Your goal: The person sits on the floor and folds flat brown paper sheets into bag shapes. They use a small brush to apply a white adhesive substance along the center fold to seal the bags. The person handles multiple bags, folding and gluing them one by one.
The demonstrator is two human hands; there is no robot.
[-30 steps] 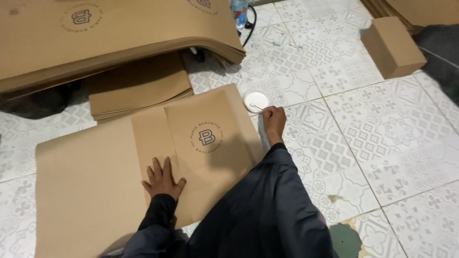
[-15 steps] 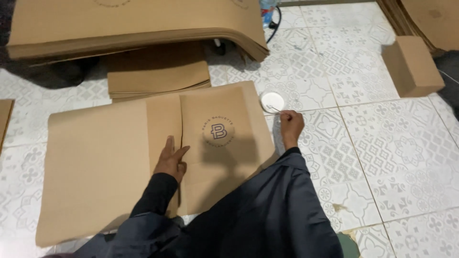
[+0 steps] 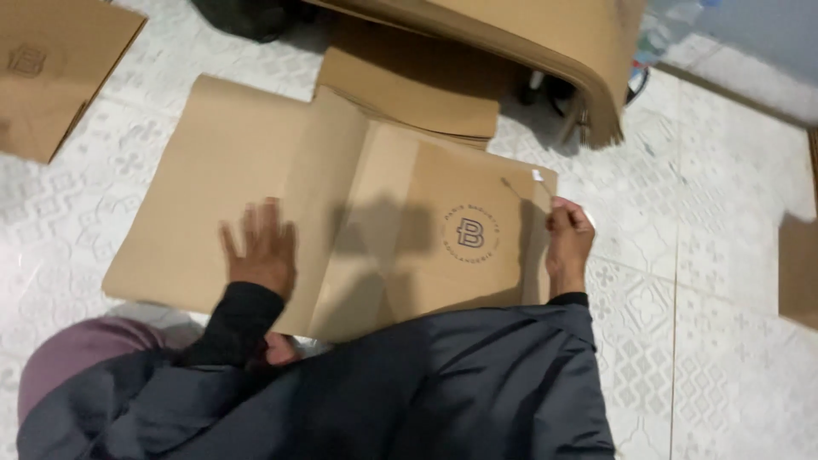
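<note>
Flattened carton (image 3: 358, 213) under both hands: matt brown corrugated cardboard, smooth-faced; floor (image 3: 724, 255) beside right hand (image 3: 568, 247): glossy embossed tile.

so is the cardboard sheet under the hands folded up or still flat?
Flat: the cardboard sheet lies spread on the tiled floor, left hand pressing it.

Right of the flat brown cardboard box blank (image 3: 341, 213) bare patterned tile floor (image 3: 724, 213) lies open, while behind it a drooping stack of brown cardboard sheets (image 3: 528, 51) blocks passage.
</note>
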